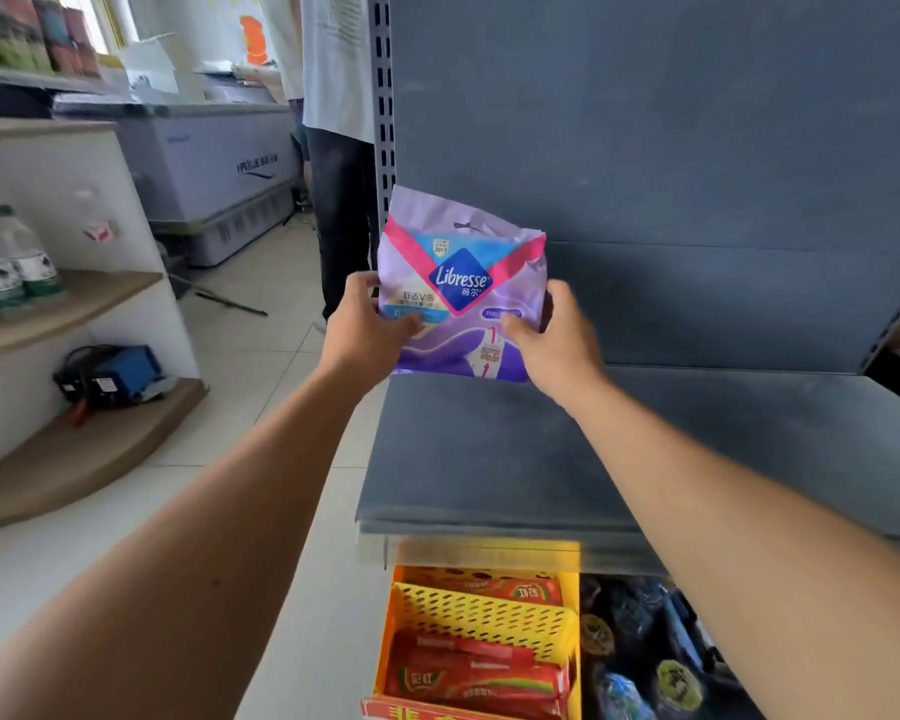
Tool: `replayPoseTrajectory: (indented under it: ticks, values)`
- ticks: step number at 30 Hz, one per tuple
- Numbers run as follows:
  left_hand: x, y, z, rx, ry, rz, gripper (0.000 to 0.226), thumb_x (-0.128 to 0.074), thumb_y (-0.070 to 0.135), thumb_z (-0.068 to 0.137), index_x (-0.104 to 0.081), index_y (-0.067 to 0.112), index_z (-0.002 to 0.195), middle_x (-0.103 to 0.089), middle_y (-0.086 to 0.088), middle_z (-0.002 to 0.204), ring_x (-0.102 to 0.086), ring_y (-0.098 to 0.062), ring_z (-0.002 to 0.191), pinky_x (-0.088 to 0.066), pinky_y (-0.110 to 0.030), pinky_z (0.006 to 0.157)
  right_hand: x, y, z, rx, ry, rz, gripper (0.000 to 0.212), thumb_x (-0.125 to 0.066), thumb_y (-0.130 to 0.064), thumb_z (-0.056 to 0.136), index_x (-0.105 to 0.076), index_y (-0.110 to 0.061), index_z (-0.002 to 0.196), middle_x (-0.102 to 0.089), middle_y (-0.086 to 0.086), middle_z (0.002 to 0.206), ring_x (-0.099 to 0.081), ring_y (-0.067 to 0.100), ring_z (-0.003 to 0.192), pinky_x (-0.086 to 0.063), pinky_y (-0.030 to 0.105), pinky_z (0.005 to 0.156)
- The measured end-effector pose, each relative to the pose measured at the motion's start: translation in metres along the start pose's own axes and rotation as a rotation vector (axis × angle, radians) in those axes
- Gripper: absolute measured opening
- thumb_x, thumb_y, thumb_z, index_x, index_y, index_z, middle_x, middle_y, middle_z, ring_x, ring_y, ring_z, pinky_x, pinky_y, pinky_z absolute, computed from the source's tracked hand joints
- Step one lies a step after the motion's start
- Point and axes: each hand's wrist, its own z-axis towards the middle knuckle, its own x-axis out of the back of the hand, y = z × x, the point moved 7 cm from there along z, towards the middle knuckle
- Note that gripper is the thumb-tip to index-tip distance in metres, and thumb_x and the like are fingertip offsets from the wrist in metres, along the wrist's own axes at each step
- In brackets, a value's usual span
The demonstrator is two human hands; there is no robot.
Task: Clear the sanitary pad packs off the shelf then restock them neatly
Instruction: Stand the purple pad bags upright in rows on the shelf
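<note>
A: Where is the pad pack?

B: The purple Libresse pack (462,288) stands upright at the left back corner of the grey shelf (619,449), left hand (367,324) and right hand (554,337) each clasping a side.

A: Any containers?

B: Below, a yellow perforated basket (484,613) holds red snack packets (476,678).

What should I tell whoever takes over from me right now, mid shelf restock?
Left hand and right hand: both grip one purple Libresse pad pack, upright, label facing you, at the back left of the grey shelf.
Done: shelf looks cleared; no other packs on it.
Left: set this pack down and restock the others neatly. The remaining packs are out of view.
</note>
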Motion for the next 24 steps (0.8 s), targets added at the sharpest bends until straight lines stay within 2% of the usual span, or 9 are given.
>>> replayPoseTrajectory:
  ticks: [4, 6, 12, 14, 16, 20, 24]
  values:
    - [-0.009, -0.021, 0.021, 0.007, 0.025, 0.068, 0.045, -0.067, 0.020, 0.090, -0.046, 0.013, 0.129, -0.060, -0.001, 0.122, -0.059, -0.015, 0.096, -0.052, -0.030, 0.076, -0.019, 0.013, 0.020, 0.030, 0.036, -0.070, 0.035, -0.067, -0.032, 0.090, -0.047, -0.021, 0.117, -0.061, -0.004, 0.120, -0.062, 0.014, 0.102, -0.058, 0.037, 0.079]
    - [-0.015, -0.035, 0.029, 0.027, 0.022, 0.083, 0.042, -0.067, 0.021, 0.091, -0.047, 0.012, 0.126, -0.060, -0.002, 0.123, -0.059, -0.015, 0.097, -0.050, -0.025, 0.070, -0.029, 0.021, 0.027, 0.026, 0.024, -0.101, 0.036, -0.067, -0.030, 0.089, -0.048, -0.020, 0.117, -0.061, -0.001, 0.120, -0.062, 0.016, 0.104, -0.057, 0.040, 0.083]
    - [-0.038, -0.073, 0.046, 0.059, -0.023, 0.123, 0.046, -0.065, 0.026, 0.091, -0.042, 0.015, 0.129, -0.061, -0.005, 0.121, -0.061, -0.021, 0.095, -0.051, -0.030, 0.069, -0.049, 0.048, 0.039, 0.017, 0.033, -0.155, 0.037, -0.065, -0.024, 0.089, -0.049, -0.015, 0.121, -0.059, 0.005, 0.121, -0.058, 0.023, 0.108, -0.050, 0.038, 0.090]
    - [-0.043, -0.080, 0.050, 0.056, -0.032, 0.134, 0.051, -0.065, 0.027, 0.091, -0.040, 0.016, 0.133, -0.062, -0.005, 0.119, -0.061, -0.021, 0.096, -0.052, -0.032, 0.076, -0.052, 0.054, 0.041, 0.011, 0.030, -0.145, 0.039, -0.065, -0.024, 0.089, -0.048, -0.016, 0.123, -0.058, 0.003, 0.123, -0.058, 0.021, 0.109, -0.051, 0.039, 0.091]
    - [-0.047, -0.081, 0.053, 0.040, -0.025, 0.128, 0.052, -0.065, 0.026, 0.091, -0.038, 0.017, 0.135, -0.061, -0.003, 0.117, -0.060, -0.019, 0.095, -0.050, -0.031, 0.077, -0.052, 0.057, 0.042, 0.012, 0.040, -0.133, 0.039, -0.066, -0.023, 0.089, -0.046, -0.018, 0.123, -0.057, 0.001, 0.124, -0.057, 0.019, 0.110, -0.052, 0.039, 0.091]
    - [-0.052, -0.082, 0.059, 0.056, -0.026, 0.118, 0.054, -0.064, 0.025, 0.092, -0.035, 0.017, 0.137, -0.059, -0.002, 0.113, -0.059, -0.020, 0.097, -0.050, -0.033, 0.080, -0.052, 0.056, 0.047, 0.024, 0.065, -0.142, 0.039, -0.064, -0.017, 0.090, -0.046, -0.015, 0.124, -0.057, 0.003, 0.126, -0.057, 0.020, 0.110, -0.047, 0.029, 0.086]
    - [-0.056, -0.082, 0.060, 0.051, -0.013, 0.150, 0.047, -0.059, 0.023, 0.094, -0.035, 0.015, 0.134, -0.060, -0.006, 0.113, -0.058, -0.025, 0.095, -0.047, -0.033, 0.078, -0.055, 0.058, 0.049, 0.020, 0.073, -0.144, 0.038, -0.064, -0.019, 0.091, -0.045, -0.015, 0.123, -0.056, 0.003, 0.126, -0.058, 0.021, 0.110, -0.052, 0.037, 0.088]
